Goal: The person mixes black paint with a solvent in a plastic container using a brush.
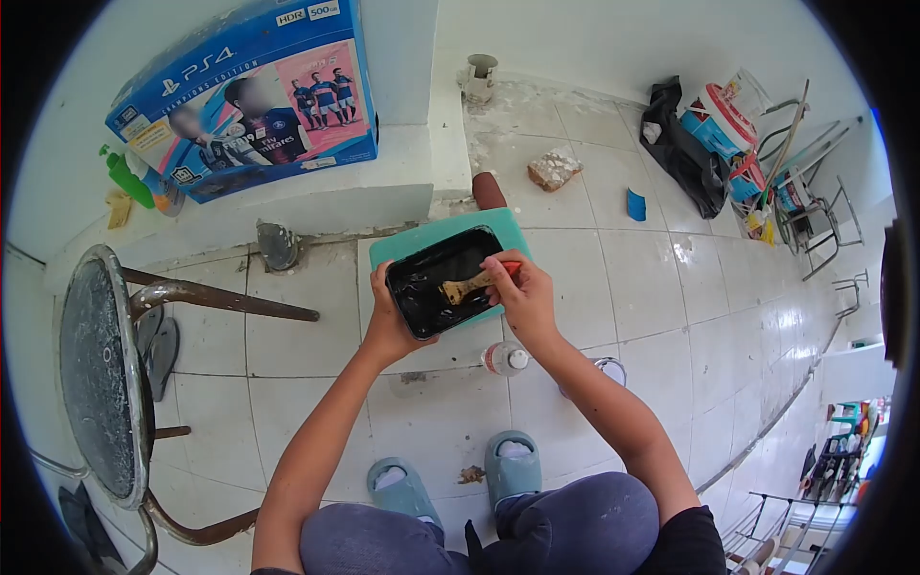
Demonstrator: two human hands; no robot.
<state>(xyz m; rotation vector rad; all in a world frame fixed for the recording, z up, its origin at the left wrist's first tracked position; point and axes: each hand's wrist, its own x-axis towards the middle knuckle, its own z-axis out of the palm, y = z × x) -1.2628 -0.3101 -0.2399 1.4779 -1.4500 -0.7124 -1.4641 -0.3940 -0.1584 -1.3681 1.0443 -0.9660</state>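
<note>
My left hand (391,321) grips the left edge of a black rectangular tray (414,321), fingers around its side. Dark, glossy liquid like paint lies inside. Over the tray, my right hand (522,295) is closed around a paintbrush (465,287) with an orange-red handle end and a tan, stained body. Its tip reaches down into the tray near the middle. Beneath the tray is a teal plastic surface (508,228), perhaps a stool or box; the tray hides most of it. A clear bottle with a white cap (505,358) stands just below my right hand.
A round stool (101,374) with metal legs is at left. A PS4 box (254,101) sits on a ledge beside a green spray bottle (129,179). On the tiled floor lie a stone chunk (555,169), a blue piece (635,204), a black bag (680,153) and buckets (719,123).
</note>
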